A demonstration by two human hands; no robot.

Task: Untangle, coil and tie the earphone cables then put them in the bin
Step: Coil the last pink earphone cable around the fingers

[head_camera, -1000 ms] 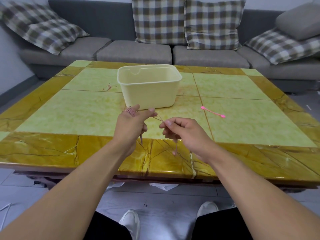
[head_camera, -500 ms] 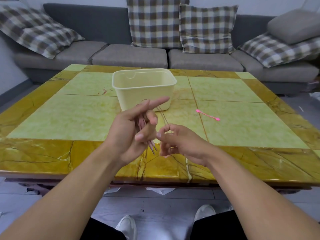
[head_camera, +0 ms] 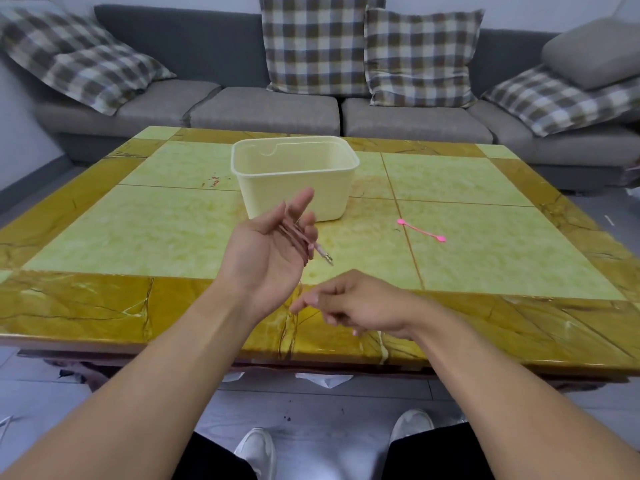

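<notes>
Head view | your left hand [head_camera: 268, 249] lies open, earphone cable [head_camera: 299, 239] looped over its fingers | right hand [head_camera: 360, 303] loosely curled, empty | risk: unpinned coil slips off before the pink tie [head_camera: 420, 231] is on

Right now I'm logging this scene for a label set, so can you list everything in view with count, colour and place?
earphone cable: one, pinkish brown, coiled round the left hand's fingers, plug end sticking out to the right
bin: one, pale yellow, on the table behind the hands
tie: one, pink, lying on the table right of the bin
table: one, green tiles with amber border
sofa: one, grey, behind the table
cushions: several checked, one plain grey, on the sofa
shoes: two, white, on the floor
left hand: palm up, fingers straight
right hand: loosely curled, holding nothing visible
</notes>
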